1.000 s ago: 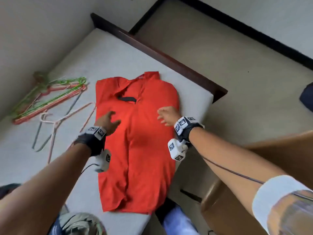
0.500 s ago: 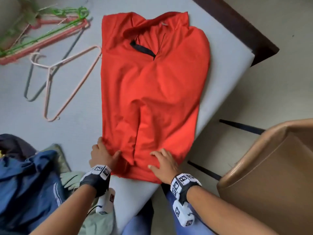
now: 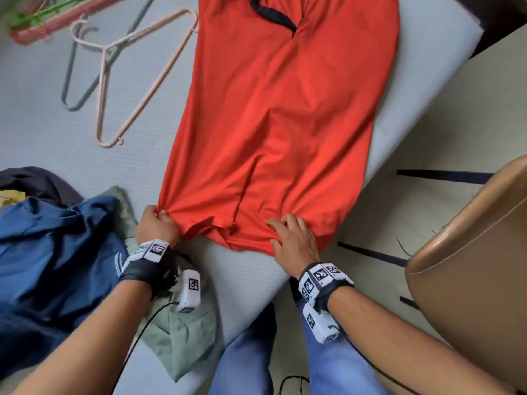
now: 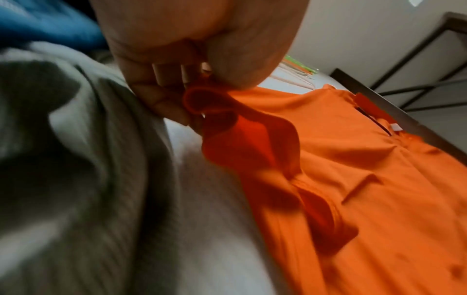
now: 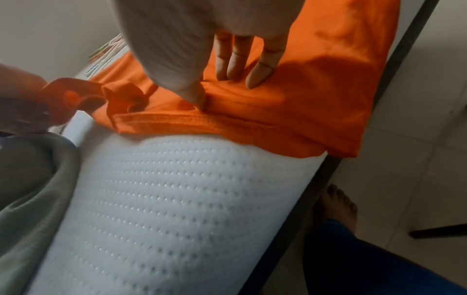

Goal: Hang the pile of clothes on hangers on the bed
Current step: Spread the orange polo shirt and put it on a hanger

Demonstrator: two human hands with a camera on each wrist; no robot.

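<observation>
While bunching the near-left hem corner of the orange-red collared polo shirt (image 3: pixel 273 124), curls the left hand (image 3: pixel 155 225) tight, fingers and thumb closed round a wad of fabric lifted just clear of the pale grey quilted mattress of the bed (image 3: pixel 34 132). Lays the right hand (image 3: pixel 293 238) open on the near-right part of the hem, fingers (image 5: pixel 237 61) straight and flat on the cloth, thumb pressing a fold down beside the stitched edge; grips nothing there.

Shows the shirt spread flat along the right side of the bed, collar at the far end, hem at the near edge, right flank close to the mattress side. Looks like the spreading and hem-opening step for 1 garment, early in the task: no hanger inside it yet.

Calls next, probably, for parting the 2 hem layers, then fetching the pale pink wire hanger (image 3: pixel 142 81), lying just left of the shirt and overlapping a grey wire hanger (image 3: pixel 71 89), and sliding it up inside toward the collar. Needs 1 hand freed for that.

Leaves the pile waiting at near left: a dark blue garment (image 3: pixel 51 252) and a sage green garment (image 3: pixel 182 337). Leaves a bundle of green and red hangers (image 3: pixel 37 27) at far left too.
</observation>
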